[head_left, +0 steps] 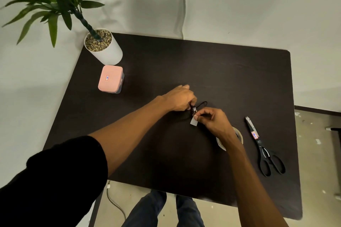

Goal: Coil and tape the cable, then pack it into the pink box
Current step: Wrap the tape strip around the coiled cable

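table (184, 61): matt dark wood | scissors (265, 153): metal, black plastic

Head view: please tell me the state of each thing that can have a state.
Cable: bunched, held by left hand.
Tape piece: cut, pinched by right hand, by the cable.
Pink box: lid on, on table.
Scissors: closed, flat on table.
Tape roll: on table, partly hidden by right wrist.
Plant pot: upright.

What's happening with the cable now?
Left hand grips coiled cable. Right hand pinches tape strip at it. Pink box shut, nothing blocking.
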